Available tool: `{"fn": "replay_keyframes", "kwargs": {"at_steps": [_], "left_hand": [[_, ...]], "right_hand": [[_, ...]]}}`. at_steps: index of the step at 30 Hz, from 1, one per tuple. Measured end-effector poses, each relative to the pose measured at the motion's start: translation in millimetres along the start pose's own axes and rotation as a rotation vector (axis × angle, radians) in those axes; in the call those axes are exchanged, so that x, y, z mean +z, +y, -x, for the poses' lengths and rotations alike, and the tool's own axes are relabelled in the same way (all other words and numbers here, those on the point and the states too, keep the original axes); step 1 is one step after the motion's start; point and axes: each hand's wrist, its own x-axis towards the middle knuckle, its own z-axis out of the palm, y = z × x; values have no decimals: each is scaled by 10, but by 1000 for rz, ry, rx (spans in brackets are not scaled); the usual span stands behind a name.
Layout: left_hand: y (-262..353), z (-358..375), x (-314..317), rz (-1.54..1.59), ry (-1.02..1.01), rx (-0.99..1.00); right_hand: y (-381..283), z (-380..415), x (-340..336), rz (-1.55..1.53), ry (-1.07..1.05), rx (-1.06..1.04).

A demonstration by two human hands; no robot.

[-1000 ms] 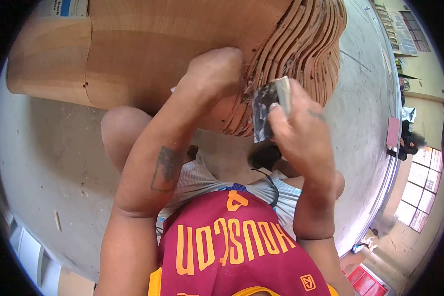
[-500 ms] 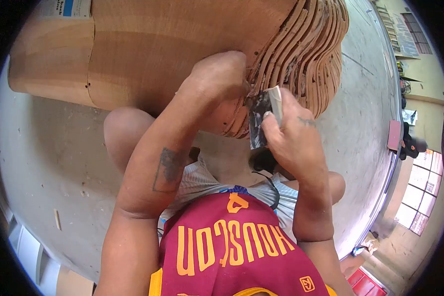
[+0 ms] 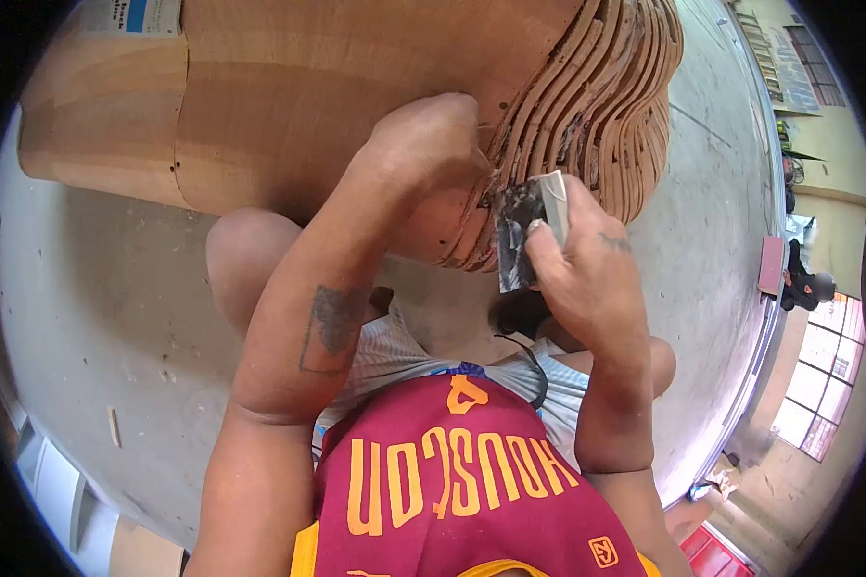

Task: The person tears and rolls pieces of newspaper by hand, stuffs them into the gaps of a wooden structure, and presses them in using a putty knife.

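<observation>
A large curved piece of layered plywood (image 3: 337, 87) stands on the concrete floor in front of me, its stacked edges (image 3: 597, 106) fanning out at the right. My left hand (image 3: 428, 144) is closed against those edges; whether it holds anything is hidden. My right hand (image 3: 587, 255) grips a flat metal scraper (image 3: 520, 236) smeared with dark filler, its blade held just below the layered edges next to my left hand.
Grey concrete floor (image 3: 96, 288) spreads left and right of the wood piece. My bare knee (image 3: 245, 260) is under the wood. A small wood chip (image 3: 114, 428) lies at the left. A dark tool (image 3: 803, 284) and windows (image 3: 813, 375) are at the far right.
My right hand with the scraper moved in toward the layered edges, then drew back slightly right and up. My left hand stayed pressed on the wood.
</observation>
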Motion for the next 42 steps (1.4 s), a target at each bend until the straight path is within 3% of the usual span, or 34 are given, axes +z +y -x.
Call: {"fn": "replay_keyframes", "kwargs": {"at_steps": [7, 13, 16, 19, 23, 26, 36, 42], "left_hand": [[100, -6, 111, -36, -33, 33], [99, 34, 273, -27, 104, 14], [201, 35, 250, -62, 1, 8], [39, -44, 355, 1, 81, 90], [-112, -87, 229, 45, -106, 131], [-194, -83, 358, 66, -8, 196], [64, 0, 339, -4, 29, 39], [118, 60, 240, 60, -35, 47]], "right_hand": [[2, 29, -57, 31, -27, 108], [38, -28, -71, 20, 30, 108], [37, -13, -95, 25, 48, 114], [45, 32, -139, 4, 65, 138], [53, 112, -230, -50, 73, 209], [118, 164, -263, -101, 84, 221], [333, 370, -310, -116, 142, 202], [492, 472, -310, -306, 212, 194]]}}
